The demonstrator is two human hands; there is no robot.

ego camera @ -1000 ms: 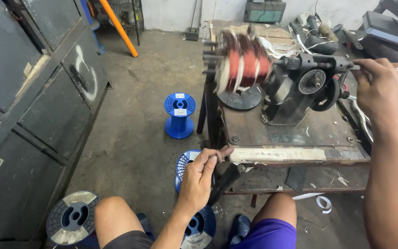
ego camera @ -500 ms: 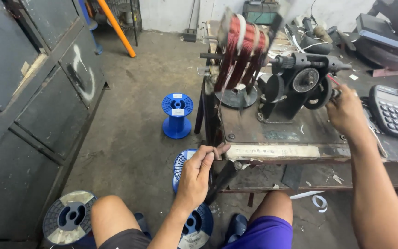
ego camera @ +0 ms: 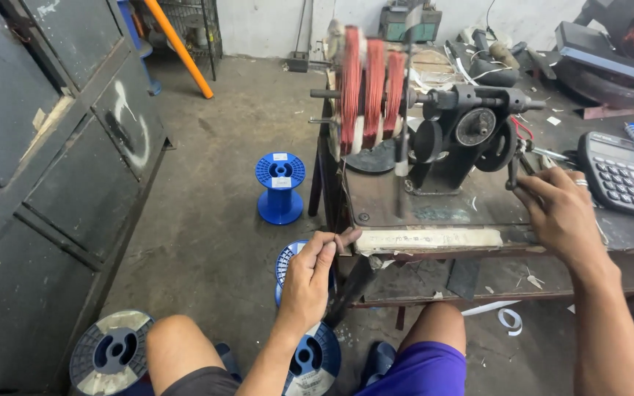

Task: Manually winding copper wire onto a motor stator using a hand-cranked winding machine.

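A: Head view, right hand [ego camera: 563,213]?
B: Fingers curled around the winder [ego camera: 464,136] crank on the counter [ego camera: 434,238].
A: Left hand [ego camera: 310,279]?
B: Pinched, near the counter edge, above a blue spool [ego camera: 310,352]; any wire is too thin to see.

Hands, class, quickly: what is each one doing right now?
Left hand: fingers pinched shut, apparently on thin wire, too fine to confirm.
Right hand: closed on the winding machine's crank handle.

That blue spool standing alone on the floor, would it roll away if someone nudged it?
Probably not as it stands: the blue spool rests upright on one flat round flange. Tipped onto its side, those round flanges would likely let it roll. It looks bare plastic, so probably light.
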